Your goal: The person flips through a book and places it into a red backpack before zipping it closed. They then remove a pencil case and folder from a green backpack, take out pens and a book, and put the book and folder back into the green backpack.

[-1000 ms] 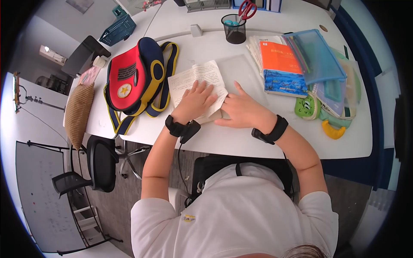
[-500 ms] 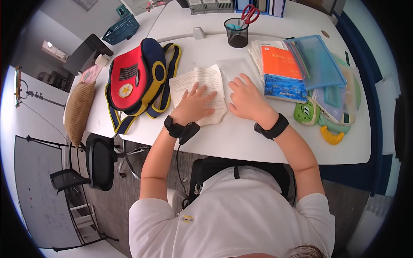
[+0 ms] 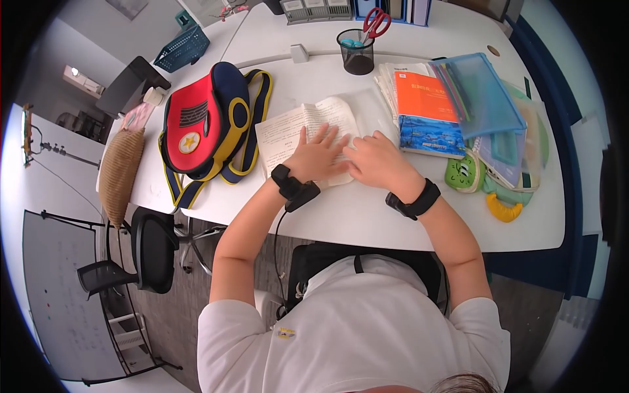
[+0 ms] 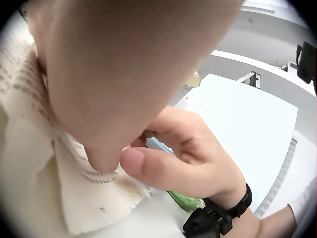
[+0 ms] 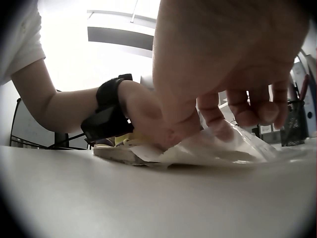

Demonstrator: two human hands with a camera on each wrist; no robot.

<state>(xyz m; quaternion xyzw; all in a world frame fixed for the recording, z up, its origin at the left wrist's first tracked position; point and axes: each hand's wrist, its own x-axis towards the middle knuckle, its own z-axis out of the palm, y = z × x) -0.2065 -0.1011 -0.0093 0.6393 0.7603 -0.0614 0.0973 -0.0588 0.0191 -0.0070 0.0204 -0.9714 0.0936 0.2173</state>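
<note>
One booklet (image 3: pixel 287 135) lies under the spread left grip (image 3: pixel 318 157); right grip (image 3: pixel 381 162) — pinching or not, unclear.

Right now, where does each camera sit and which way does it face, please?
Head: head-worn, facing forward and down at the desk; left hand, right hand, forearms, shirt show.
Left wrist: worn there, facing the pages; both hands show.
Right wrist: worn there, facing the pages across the desk; both hands, left arm show.
Both wrist views share the pages.
</note>
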